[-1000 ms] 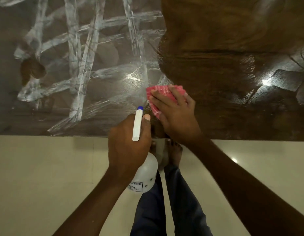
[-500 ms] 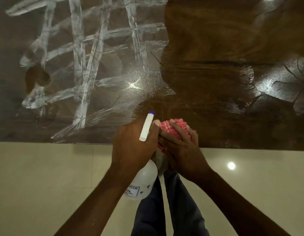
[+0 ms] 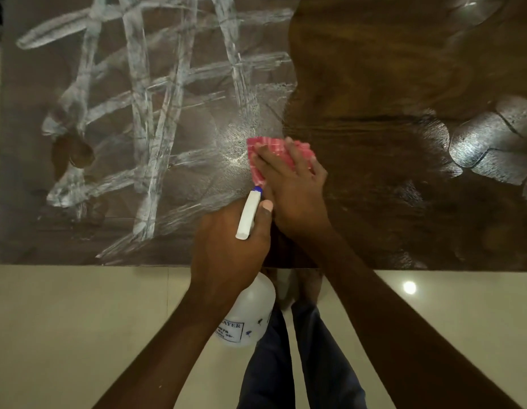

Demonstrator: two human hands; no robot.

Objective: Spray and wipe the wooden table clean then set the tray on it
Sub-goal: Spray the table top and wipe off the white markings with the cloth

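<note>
1. My right hand (image 3: 288, 178) pressed flat on the red cloth (image 3: 274, 156), mid-wipe.
2. My left hand (image 3: 229, 246) gripped the spray bottle (image 3: 247, 314) just beside the cloth.
3. Next, I judged, came the white streaks (image 3: 144, 119) left of the cloth on the counter (image 3: 404, 69); no tray was visible.

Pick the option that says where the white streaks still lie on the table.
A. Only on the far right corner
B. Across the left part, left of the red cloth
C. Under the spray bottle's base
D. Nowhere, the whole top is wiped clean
B: the crisscross white streaks cover the left part of the wooden table, left of the red cloth pressed down by the right hand.
</note>
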